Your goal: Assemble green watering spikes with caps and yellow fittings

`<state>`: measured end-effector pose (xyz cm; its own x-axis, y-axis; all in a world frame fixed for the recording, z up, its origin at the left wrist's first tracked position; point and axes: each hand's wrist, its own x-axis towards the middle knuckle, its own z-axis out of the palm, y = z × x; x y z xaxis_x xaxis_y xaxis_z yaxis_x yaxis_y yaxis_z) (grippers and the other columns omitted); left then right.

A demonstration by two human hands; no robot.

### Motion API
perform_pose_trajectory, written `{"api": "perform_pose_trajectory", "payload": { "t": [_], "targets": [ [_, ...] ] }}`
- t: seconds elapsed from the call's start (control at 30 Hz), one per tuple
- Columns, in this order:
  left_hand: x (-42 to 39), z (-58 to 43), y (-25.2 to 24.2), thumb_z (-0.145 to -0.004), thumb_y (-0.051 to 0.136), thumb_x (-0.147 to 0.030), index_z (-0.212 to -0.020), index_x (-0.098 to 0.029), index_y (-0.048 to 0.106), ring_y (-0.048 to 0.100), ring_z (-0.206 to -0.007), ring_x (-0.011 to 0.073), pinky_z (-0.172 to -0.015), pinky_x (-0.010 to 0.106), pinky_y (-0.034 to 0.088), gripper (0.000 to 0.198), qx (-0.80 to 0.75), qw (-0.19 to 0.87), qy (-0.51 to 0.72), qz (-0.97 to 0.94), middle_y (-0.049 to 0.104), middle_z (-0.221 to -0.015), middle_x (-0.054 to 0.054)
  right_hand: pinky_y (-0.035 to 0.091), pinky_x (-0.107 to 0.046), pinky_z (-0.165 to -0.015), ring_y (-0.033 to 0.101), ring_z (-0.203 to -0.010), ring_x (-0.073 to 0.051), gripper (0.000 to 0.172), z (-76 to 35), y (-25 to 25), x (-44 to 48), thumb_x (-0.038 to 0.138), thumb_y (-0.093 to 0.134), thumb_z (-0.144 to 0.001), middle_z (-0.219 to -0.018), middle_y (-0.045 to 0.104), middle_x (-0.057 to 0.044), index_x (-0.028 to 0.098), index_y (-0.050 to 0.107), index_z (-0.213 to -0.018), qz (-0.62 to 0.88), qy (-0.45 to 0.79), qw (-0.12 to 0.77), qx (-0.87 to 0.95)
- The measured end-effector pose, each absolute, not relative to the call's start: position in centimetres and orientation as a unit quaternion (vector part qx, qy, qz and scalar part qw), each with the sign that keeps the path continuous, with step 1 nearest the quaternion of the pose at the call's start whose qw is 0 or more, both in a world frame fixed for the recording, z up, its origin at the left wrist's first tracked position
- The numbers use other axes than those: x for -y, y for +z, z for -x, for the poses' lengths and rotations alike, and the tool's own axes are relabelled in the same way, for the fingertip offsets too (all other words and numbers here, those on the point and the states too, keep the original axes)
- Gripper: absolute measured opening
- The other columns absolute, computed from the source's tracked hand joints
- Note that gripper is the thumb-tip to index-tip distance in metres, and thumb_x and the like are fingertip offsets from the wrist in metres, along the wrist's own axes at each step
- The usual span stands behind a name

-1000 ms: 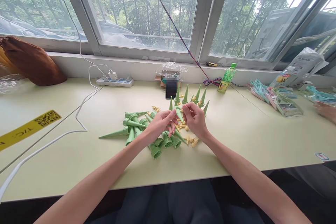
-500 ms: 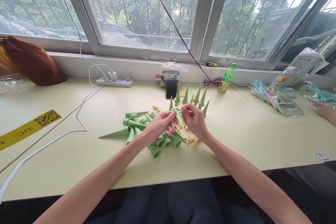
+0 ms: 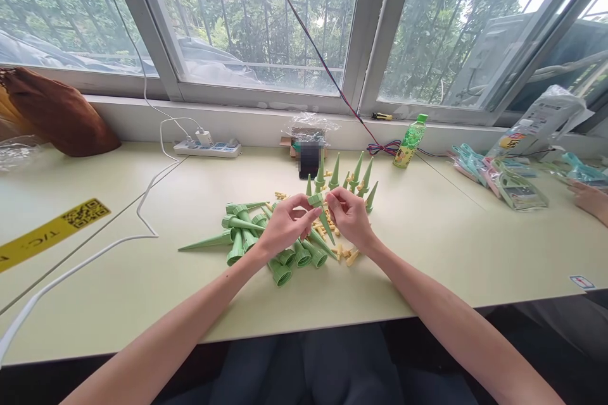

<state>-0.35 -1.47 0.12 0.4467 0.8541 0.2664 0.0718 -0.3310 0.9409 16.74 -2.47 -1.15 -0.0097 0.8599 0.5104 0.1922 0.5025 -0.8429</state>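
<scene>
1. On the left, a pile of green plastic spikes [image 3: 244, 223] sprawls over the bench [image 3: 498, 253], looking much as it did a second ago; one spike points out leftward, and several threaded mouths face the person.
2. Here's the left hand [image 3: 285, 224], at the pile's right side: its grip is clamped on the held green spike [image 3: 327, 225], thumb and fingers at the collar, and they've shifted so that more of the collar shows.
3. And the held spike itself, between the two hands, above the scattered parts! It reached less far down a second ago; now its tip comes lower. Its long axis slants from the collar at upper left to the tip at lower right, pointing down and toward the person.
4. Right hand [image 3: 350, 215] next, close to where it was: thumb and fingertips nearly together beside the collar, though I can't tell whether that grip has a small piece in it.
5. Below it lie loose yellow pieces [image 3: 352, 258]; beyond, standing green spikes [image 3: 335, 174] point upward.
6. Far right, a co-worker's hand [image 3: 591, 201] has drawn back a little from half a second ago.
</scene>
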Motion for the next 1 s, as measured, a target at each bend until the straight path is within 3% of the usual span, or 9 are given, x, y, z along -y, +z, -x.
{"api": "perform_pose_trajectory", "payload": {
  "t": [0.2,0.53,0.67,0.8,0.9,1.0],
  "targets": [
    [1.0,0.5,-0.6,-0.083,0.069,-0.038,-0.095,-0.017,0.062,0.056,-0.059,0.0084,-0.051,0.021,0.051,0.025,-0.324,0.296,0.457,-0.773,0.062,-0.087,0.003,0.025,-0.024,-0.043,0.033,-0.045,-0.009,0.033,-16.8,-0.9,2.5,0.046,0.052,-0.093,-0.053,0.038,0.006,0.020,0.050,-0.072,0.416,0.298,0.560,0.652],
    [0.4,0.8,-1.5,-0.091,0.061,-0.027,-0.107,-0.021,0.062,0.057,-0.064,0.0079,-0.056,0.020,0.051,0.018,-0.252,0.092,0.471,-0.840,0.059,-0.089,0.002,0.028,-0.024,-0.045,0.036,-0.047,-0.009,0.036,-17.1,-1.0,2.4,0.044,0.052,-0.093,-0.052,0.041,0.005,0.019,0.050,-0.067,0.437,0.279,0.536,0.666],
    [0.7,0.6,-1.2,-0.090,0.061,-0.035,-0.110,-0.022,0.061,0.059,-0.066,0.0095,-0.054,0.020,0.052,0.024,-0.299,0.143,0.456,-0.826,0.059,-0.093,0.003,0.030,-0.024,-0.045,0.036,-0.046,-0.009,0.036,-17.0,-1.1,2.3,0.047,0.051,-0.093,-0.052,0.041,0.005,0.019,0.050,-0.069,0.438,0.281,0.555,0.649],
    [1.4,0.4,-0.3,-0.080,0.070,-0.045,-0.113,-0.021,0.055,0.060,-0.063,0.0104,-0.050,0.020,0.050,0.044,-0.343,0.257,0.436,-0.792,0.061,-0.096,0.004,0.030,-0.024,-0.044,0.036,-0.046,-0.009,0.036,-17.0,-1.0,2.3,0.049,0.051,-0.093,-0.054,0.040,0.005,0.020,0.049,-0.072,0.434,0.277,0.579,0.632],
    [1.6,0.3,0.1,-0.081,0.066,-0.051,-0.094,-0.017,0.059,0.059,-0.059,0.0115,-0.045,0.018,0.045,0.038,-0.353,0.340,0.419,-0.764,0.061,-0.076,0.002,0.030,-0.024,-0.043,0.036,-0.045,-0.009,0.036,-17.0,-1.0,2.3,0.051,0.050,-0.093,-0.056,0.039,0.005,0.021,0.049,-0.074,0.425,0.280,0.595,0.622],
    [1.5,0.3,0.2,-0.087,0.053,-0.060,-0.075,-0.014,0.062,0.054,-0.048,0.0103,-0.037,0.017,0.038,0.049,-0.358,0.446,0.381,-0.726,0.056,-0.061,0.001,0.032,-0.024,-0.043,0.037,-0.045,-0.009,0.035,-17.1,-1.1,2.3,0.052,0.050,-0.093,-0.057,0.040,0.005,0.021,0.050,-0.077,0.417,0.280,0.600,0.623]
  ]
}}
